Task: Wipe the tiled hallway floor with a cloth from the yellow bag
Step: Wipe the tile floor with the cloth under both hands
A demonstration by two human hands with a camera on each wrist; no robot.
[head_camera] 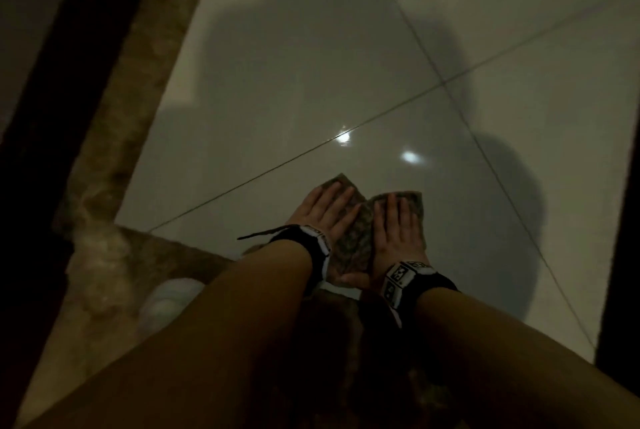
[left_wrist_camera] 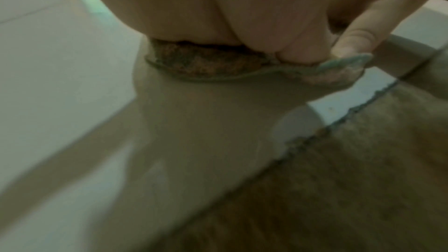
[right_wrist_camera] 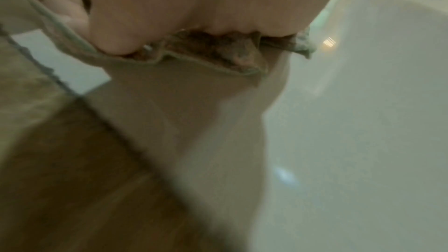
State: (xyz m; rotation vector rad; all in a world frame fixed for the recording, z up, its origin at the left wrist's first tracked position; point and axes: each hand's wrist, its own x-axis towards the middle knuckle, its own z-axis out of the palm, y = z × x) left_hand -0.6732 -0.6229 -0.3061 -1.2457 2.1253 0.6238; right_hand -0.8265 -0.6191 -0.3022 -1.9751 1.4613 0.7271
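Floor: glossy pale grey tiled floor [head_camera: 311,89] with thin dark grout lines crossing it, two bright light reflections near the hands, soft shadows on the right side.
Border: mottled brown stone strip [head_camera: 138,89] runs along the left edge of the pale tiles and turns across under the forearms; dark vertical edge at far left and far right, too dim to identify.
Arms: both bare forearms reach forward from the bottom of the head view, each with a black wrist strap carrying black-and-white marker blocks.
Cloth: mottled brown-green cloth with a pale stitched hem [head_camera: 349,238], spread flat on the pale tile just beyond the brown strip, under both hands; corners poke out past the fingertips.
Left hand: left hand [head_camera: 322,212] palm down on the left half of the cloth, fingers straight and together, pressing; wrist view shows the thumb on the cloth's hem.
Right hand: right hand [head_camera: 398,231] palm down on the right half, fingers straight, pressing; the cloth bunches slightly beneath it in the wrist view.
Hands relation: side by side, thumbs close, touching or not I cannot tell.
Other: pale whitish object [head_camera: 169,304] low left beside the forearm, blurred, unidentifiable.
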